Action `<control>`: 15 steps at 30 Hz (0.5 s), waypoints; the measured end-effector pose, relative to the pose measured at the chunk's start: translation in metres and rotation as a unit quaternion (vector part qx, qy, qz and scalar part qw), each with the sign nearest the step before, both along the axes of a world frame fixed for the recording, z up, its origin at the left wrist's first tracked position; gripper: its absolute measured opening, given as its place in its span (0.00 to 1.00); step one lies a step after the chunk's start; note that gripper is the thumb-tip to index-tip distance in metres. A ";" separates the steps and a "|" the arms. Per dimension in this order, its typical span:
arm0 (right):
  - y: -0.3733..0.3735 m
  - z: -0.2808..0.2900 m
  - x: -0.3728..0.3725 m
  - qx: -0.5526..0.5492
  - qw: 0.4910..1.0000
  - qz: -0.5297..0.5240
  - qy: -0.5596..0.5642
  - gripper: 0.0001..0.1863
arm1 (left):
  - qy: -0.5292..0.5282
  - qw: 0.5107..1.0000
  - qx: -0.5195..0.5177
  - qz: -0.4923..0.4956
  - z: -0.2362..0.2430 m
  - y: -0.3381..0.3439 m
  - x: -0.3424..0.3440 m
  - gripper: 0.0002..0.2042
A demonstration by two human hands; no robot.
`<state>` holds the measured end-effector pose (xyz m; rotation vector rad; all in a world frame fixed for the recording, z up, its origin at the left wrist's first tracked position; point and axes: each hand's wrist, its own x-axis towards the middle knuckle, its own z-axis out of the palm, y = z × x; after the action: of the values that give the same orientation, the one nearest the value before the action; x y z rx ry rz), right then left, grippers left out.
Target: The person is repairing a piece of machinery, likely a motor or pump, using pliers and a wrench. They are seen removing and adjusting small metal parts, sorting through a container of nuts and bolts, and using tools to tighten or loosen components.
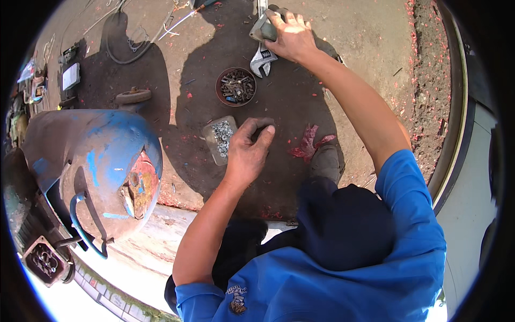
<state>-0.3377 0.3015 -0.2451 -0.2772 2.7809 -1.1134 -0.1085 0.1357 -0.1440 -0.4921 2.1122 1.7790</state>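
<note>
My right hand reaches far forward, its fingers wrapped over a small grey-green boxy thing whose kind I cannot make out. Under and beside that thing lies a large silver adjustable wrench, jaw toward me. Closer in, my left hand is raised with the fingers curled and the thumb near the forefinger. Whatever it may pinch is hidden. Just left of it a clear plastic tray holds shiny nuts or washers. Beyond stands a round reddish-brown bowl full of dark bolts and small metal parts.
At the left stands a worn blue metal tank with a curved handle and a wheel. Crumpled red scrap lies by my shoe. A hose and a screwdriver rest on the dirty ground at the far left.
</note>
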 end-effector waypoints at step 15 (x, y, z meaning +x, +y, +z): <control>-0.079 0.196 0.122 -0.608 0.672 0.121 -0.407 0.34 | 0.430 0.794 -0.371 -0.216 0.113 -0.085 0.031 0.33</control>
<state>-0.2154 0.2229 -0.0494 -0.1593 0.8992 -2.1108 -0.0775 0.0506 -0.0306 0.7809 3.1612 0.8813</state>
